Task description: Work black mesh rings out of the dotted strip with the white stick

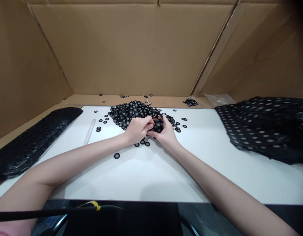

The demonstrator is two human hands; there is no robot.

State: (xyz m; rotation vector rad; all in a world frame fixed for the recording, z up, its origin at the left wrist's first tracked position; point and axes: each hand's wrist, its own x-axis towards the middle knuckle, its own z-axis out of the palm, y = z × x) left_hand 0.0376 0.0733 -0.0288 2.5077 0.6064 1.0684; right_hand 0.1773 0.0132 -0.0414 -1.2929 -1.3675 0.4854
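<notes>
A heap of small black rings lies on the white board. At its near edge, my left hand is closed, thumb and fingers pinched together; what they hold, if anything, is hidden. Close beside it, my right hand curls around a small cluster of black rings, thumb towards the left hand. A few loose rings lie just below the hands, and a single ring sits nearer to me on the left.
Tall cardboard walls enclose the back and sides. A black sheet with rows of round holes lies bunched at right, a black bundle at left. A clear strip and a small ring pile are also there. A black cable crosses in front.
</notes>
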